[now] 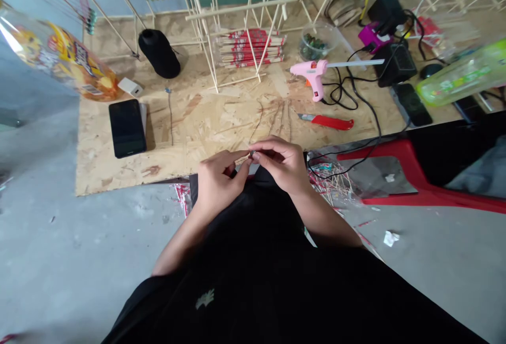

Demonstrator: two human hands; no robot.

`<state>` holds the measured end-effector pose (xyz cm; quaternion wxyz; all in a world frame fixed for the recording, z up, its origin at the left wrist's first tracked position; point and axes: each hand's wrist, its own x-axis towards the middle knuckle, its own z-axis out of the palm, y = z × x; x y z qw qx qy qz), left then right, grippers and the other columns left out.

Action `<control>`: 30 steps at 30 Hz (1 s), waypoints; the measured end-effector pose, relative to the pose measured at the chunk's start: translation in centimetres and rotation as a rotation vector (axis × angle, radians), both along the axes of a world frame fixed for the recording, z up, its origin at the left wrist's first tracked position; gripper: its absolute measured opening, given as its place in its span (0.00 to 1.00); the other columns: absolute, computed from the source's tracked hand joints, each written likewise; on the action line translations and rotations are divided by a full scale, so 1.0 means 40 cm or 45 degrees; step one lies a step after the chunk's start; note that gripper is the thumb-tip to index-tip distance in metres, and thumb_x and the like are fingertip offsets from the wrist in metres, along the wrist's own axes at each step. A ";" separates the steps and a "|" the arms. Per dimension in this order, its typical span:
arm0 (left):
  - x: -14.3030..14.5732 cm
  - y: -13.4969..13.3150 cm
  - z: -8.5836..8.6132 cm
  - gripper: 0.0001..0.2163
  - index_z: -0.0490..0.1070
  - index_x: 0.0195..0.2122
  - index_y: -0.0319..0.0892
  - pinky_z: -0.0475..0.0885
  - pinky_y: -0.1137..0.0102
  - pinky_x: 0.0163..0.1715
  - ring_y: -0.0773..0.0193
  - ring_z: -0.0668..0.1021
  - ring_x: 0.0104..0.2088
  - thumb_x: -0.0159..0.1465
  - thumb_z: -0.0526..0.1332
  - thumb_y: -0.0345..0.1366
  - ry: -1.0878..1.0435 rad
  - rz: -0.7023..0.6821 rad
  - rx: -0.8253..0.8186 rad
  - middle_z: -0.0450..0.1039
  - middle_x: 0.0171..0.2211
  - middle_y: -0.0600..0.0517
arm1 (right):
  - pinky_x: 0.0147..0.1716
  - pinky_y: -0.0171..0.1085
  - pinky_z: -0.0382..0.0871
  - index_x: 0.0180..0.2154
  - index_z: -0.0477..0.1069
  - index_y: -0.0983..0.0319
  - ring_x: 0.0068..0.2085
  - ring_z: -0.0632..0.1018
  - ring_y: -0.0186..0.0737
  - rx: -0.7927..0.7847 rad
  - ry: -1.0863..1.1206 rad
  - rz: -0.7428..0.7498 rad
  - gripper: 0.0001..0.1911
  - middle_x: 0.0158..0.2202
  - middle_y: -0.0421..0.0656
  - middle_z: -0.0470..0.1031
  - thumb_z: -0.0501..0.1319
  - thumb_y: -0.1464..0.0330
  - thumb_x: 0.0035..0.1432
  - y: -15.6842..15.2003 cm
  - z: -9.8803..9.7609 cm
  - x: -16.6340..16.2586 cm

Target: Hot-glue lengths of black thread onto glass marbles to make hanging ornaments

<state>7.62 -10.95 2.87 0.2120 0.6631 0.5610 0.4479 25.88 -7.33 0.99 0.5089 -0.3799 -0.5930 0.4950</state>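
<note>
My left hand point(216, 178) and my right hand point(281, 164) meet over my lap, just in front of the near edge of a chipboard sheet point(221, 117). Both pinch a tiny grey object point(252, 154) between thumb and fingertips; it is too small to name. Several thin wires or threads point(276, 115) lie on the board just beyond my fingers. My black clothing point(261, 259) fills the lower middle.
On the board lie a black phone point(127, 127), a white charger point(130, 87), a black thread cone point(158, 52), red-wrapped sticks point(250, 47), a pink glue gun point(314, 75), a red cutter point(328, 121) and a bamboo-stick frame point(221, 28). A red stool point(411, 175) stands at right.
</note>
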 end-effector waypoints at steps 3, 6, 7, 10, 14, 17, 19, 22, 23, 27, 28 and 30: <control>-0.011 0.011 0.003 0.12 0.91 0.45 0.40 0.57 0.69 0.25 0.72 0.58 0.21 0.67 0.73 0.41 -0.326 -0.032 -0.259 0.55 0.19 0.61 | 0.44 0.37 0.86 0.46 0.89 0.54 0.42 0.87 0.37 -0.103 0.104 0.027 0.09 0.43 0.42 0.87 0.77 0.61 0.65 -0.002 -0.007 -0.001; -0.016 0.023 -0.003 0.14 0.92 0.43 0.40 0.51 0.68 0.24 0.73 0.53 0.21 0.64 0.76 0.45 -0.555 -0.035 -0.416 0.48 0.19 0.63 | 0.44 0.36 0.86 0.44 0.88 0.55 0.43 0.87 0.37 -0.101 0.129 0.025 0.08 0.42 0.42 0.86 0.77 0.61 0.64 -0.003 -0.009 -0.003; -0.016 0.027 -0.008 0.13 0.92 0.42 0.41 0.49 0.68 0.25 0.73 0.52 0.21 0.63 0.77 0.45 -0.602 -0.036 -0.440 0.47 0.19 0.63 | 0.44 0.36 0.86 0.43 0.88 0.56 0.42 0.87 0.37 -0.093 0.119 0.022 0.08 0.42 0.42 0.86 0.78 0.61 0.64 -0.003 -0.008 -0.004; -0.015 0.035 -0.024 0.12 0.91 0.39 0.42 0.48 0.69 0.25 0.74 0.51 0.21 0.60 0.80 0.45 -0.677 -0.015 -0.462 0.47 0.19 0.63 | 0.42 0.35 0.85 0.43 0.87 0.56 0.41 0.85 0.36 -0.044 0.105 0.025 0.08 0.41 0.42 0.84 0.77 0.60 0.64 -0.006 -0.002 -0.008; -0.012 0.036 -0.045 0.13 0.92 0.41 0.44 0.50 0.69 0.24 0.74 0.54 0.21 0.60 0.81 0.46 -0.763 -0.043 -0.492 0.50 0.17 0.63 | 0.42 0.33 0.85 0.44 0.87 0.55 0.43 0.85 0.34 0.053 0.131 0.037 0.04 0.44 0.42 0.82 0.74 0.65 0.68 -0.013 0.006 -0.011; -0.011 0.031 -0.052 0.16 0.92 0.42 0.46 0.58 0.69 0.24 0.70 0.64 0.21 0.60 0.81 0.50 -0.798 -0.091 -0.555 0.61 0.16 0.58 | 0.43 0.34 0.86 0.44 0.86 0.56 0.42 0.85 0.35 0.012 0.095 0.031 0.05 0.45 0.42 0.81 0.74 0.63 0.68 -0.018 0.010 -0.009; -0.012 0.029 -0.052 0.16 0.92 0.40 0.46 0.66 0.67 0.25 0.64 0.74 0.24 0.60 0.81 0.52 -0.796 -0.108 -0.584 0.70 0.18 0.54 | 0.42 0.36 0.87 0.43 0.84 0.57 0.41 0.85 0.35 -0.031 0.068 0.035 0.08 0.45 0.42 0.81 0.75 0.60 0.67 -0.018 0.012 -0.007; -0.015 0.028 -0.053 0.16 0.92 0.41 0.46 0.75 0.63 0.29 0.58 0.82 0.29 0.58 0.83 0.49 -0.810 -0.141 -0.627 0.79 0.22 0.51 | 0.40 0.35 0.87 0.41 0.83 0.58 0.39 0.84 0.35 -0.054 0.056 0.041 0.11 0.43 0.42 0.81 0.75 0.58 0.66 -0.015 0.014 -0.003; -0.016 0.029 -0.055 0.16 0.92 0.41 0.45 0.78 0.62 0.31 0.57 0.84 0.30 0.57 0.84 0.49 -0.830 -0.156 -0.644 0.81 0.23 0.51 | 0.40 0.35 0.86 0.41 0.82 0.58 0.39 0.84 0.34 -0.063 0.062 0.046 0.12 0.43 0.42 0.81 0.76 0.57 0.66 -0.013 0.015 -0.001; -0.013 0.036 -0.058 0.18 0.92 0.40 0.44 0.86 0.59 0.40 0.56 0.88 0.32 0.53 0.86 0.48 -1.017 -0.237 -0.711 0.87 0.28 0.48 | 0.41 0.37 0.87 0.39 0.81 0.59 0.37 0.85 0.35 -0.129 0.098 0.098 0.15 0.40 0.40 0.81 0.78 0.56 0.63 -0.011 0.020 0.004; -0.011 0.038 -0.058 0.19 0.92 0.39 0.44 0.87 0.60 0.41 0.56 0.88 0.32 0.52 0.86 0.49 -1.067 -0.251 -0.732 0.88 0.29 0.47 | 0.40 0.37 0.87 0.39 0.81 0.59 0.37 0.85 0.35 -0.140 0.104 0.113 0.15 0.40 0.40 0.81 0.79 0.56 0.62 -0.012 0.022 0.006; -0.008 0.040 -0.057 0.19 0.92 0.38 0.44 0.87 0.62 0.40 0.58 0.88 0.31 0.50 0.87 0.49 -1.136 -0.261 -0.769 0.89 0.31 0.45 | 0.37 0.35 0.85 0.39 0.81 0.59 0.37 0.85 0.35 -0.140 0.111 0.134 0.14 0.39 0.40 0.81 0.79 0.58 0.62 -0.013 0.023 0.011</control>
